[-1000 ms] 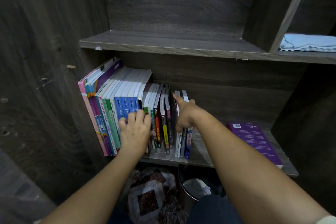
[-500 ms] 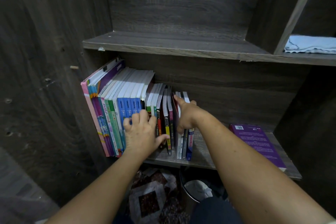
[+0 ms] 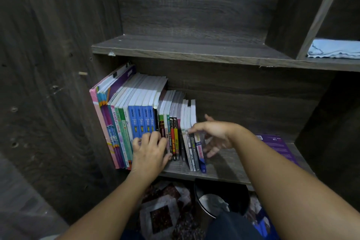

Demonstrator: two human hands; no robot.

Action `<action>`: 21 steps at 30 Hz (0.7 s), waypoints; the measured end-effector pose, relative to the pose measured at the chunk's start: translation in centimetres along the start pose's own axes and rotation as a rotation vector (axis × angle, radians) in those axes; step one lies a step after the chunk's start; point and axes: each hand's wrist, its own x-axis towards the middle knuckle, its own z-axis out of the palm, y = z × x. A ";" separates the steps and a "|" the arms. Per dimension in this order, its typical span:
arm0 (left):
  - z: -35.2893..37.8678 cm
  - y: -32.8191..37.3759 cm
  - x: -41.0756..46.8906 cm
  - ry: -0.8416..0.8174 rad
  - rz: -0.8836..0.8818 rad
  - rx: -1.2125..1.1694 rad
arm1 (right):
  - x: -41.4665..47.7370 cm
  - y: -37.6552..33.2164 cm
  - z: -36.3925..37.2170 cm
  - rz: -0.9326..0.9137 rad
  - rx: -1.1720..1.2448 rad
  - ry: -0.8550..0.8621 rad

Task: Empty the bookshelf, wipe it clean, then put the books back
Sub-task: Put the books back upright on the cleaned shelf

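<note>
A row of upright books (image 3: pixel 140 119) stands at the left end of the lower shelf (image 3: pixel 229 167) of the dark wooden bookshelf. It leans against the left wall. My left hand (image 3: pixel 150 152) presses on the spines of the blue and green books, fingers pointing up and thumb out to the right. My right hand (image 3: pixel 214 136) is at the right end of the row with fingers spread and blurred. Its thumb touches the thin white books (image 3: pixel 190 122) there. A purple book (image 3: pixel 278 148) lies flat on the shelf's right part.
A light blue cloth (image 3: pixel 335 48) lies in the upper right compartment. The upper shelf board (image 3: pixel 175 48) above the books is bare. Below the shelf stand a dark bin (image 3: pixel 222 200) and a patterned bag (image 3: pixel 161 214).
My right hand has come out from between the thin books to their right side and spread its fingers. The gap in the row has closed. My left hand stays on the spines.
</note>
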 end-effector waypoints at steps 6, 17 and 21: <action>-0.2 -0.6 0.0 0.039 0.048 -0.033 | 3.0 2.4 2.7 0.046 -0.160 0.041; 0.5 0.0 -0.6 0.058 0.043 -0.069 | 7.3 3.9 3.6 -0.257 -0.206 0.323; 0.3 1.6 -0.1 0.052 0.021 -0.079 | 6.2 2.4 2.8 -0.262 -0.320 0.351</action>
